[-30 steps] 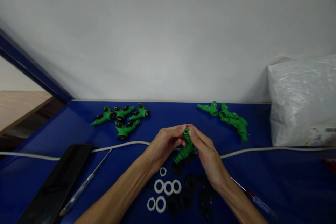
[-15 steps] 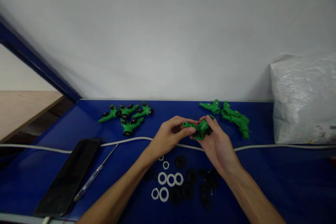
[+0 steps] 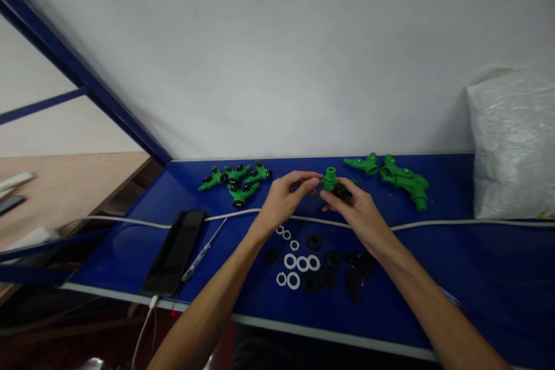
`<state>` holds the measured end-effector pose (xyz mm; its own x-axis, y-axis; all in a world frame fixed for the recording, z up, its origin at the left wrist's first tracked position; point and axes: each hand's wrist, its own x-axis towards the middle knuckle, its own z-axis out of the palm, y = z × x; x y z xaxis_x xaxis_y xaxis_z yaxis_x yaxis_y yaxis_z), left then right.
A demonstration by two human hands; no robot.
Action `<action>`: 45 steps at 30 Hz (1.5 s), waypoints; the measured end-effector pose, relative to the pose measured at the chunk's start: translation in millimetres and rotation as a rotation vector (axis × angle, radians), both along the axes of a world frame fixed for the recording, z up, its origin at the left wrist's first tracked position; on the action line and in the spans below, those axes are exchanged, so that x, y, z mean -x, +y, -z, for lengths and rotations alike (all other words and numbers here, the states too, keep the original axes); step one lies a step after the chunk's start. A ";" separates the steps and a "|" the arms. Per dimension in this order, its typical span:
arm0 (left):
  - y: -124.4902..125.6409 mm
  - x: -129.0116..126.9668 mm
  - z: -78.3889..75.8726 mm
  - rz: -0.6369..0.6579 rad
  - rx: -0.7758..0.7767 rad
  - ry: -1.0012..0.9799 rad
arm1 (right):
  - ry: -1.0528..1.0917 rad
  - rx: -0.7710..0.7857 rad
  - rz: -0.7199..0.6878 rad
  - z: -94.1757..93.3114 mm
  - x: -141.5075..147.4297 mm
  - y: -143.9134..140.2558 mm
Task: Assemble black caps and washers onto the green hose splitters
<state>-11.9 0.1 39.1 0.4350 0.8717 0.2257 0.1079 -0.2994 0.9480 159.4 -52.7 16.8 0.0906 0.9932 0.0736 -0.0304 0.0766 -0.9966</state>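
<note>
My right hand (image 3: 353, 203) is closed around a green Y-shaped hose splitter (image 3: 330, 178) with black parts. One round, open end of the splitter points up; the fingers cover much of its body. Beside that end, my left hand (image 3: 289, 193) has thumb and forefinger pinched together. Whatever sits between these fingertips is too small and dark to name. Below the hands lie white plastic rings (image 3: 302, 264), black rings (image 3: 314, 241) and a cluster of small black parts (image 3: 356, 272).
Splitters with black fittings (image 3: 239, 193) stand in a group at the back left. Plain green splitter bodies (image 3: 405, 180) lie at the back right, near a plastic-wrapped package (image 3: 515, 150). A white cable (image 3: 321, 220) crosses the blue table. Left are a phone (image 3: 173, 254) and a screwdriver (image 3: 203, 253).
The splitter has turned in my right hand, so one end now points up. My left fingers have come off its end and pinch beside it. The camera view has shifted.
</note>
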 end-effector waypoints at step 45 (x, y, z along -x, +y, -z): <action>-0.1 -14.3 5.3 0.085 0.280 -0.162 | 0.277 0.143 -0.034 -10.4 10.4 -9.6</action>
